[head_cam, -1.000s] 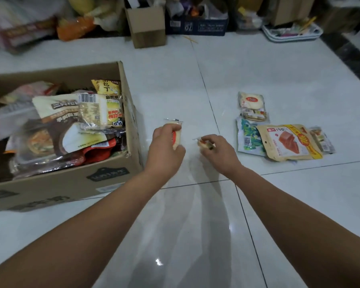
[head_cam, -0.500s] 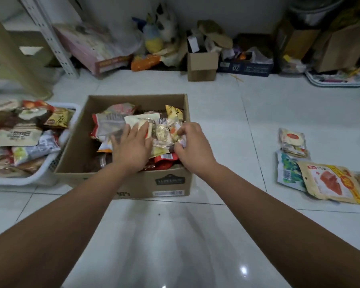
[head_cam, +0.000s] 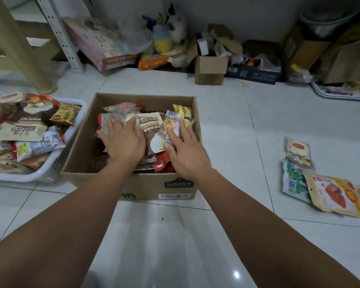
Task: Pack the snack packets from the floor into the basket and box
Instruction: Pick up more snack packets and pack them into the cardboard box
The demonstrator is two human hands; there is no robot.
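packing step in hand: contents are being settled into the box. the left hand is laid flat, fingers straight and spread, on a red-and-grey packet at the left of the pile; nothing is seen gripped. the right hand is likewise flat and wide, fingers resting on a small clear-wrapped packet near the box's right wall. between the hands a brown-and-white pouch is seen on top. the box is judged close to full, with packets heaped near rim level. the basket is set at the box's left wall, also heaped; whether they touch cannot be told.

task not finished: a cluster is left on the floor, well apart to the right of the box. an orange pouch overlaps a green packet, and a round-cake packet lies behind them. a small item at the frame's right edge is too blurred to name.

next move, as judged: the hands are to be lifted off the pile and the right hand carried to the floor cluster, one packet taken by its edge. on smooth tile a fingertip may need to be slid under a flat pouch. room in the box is tight, so the basket may be needed.
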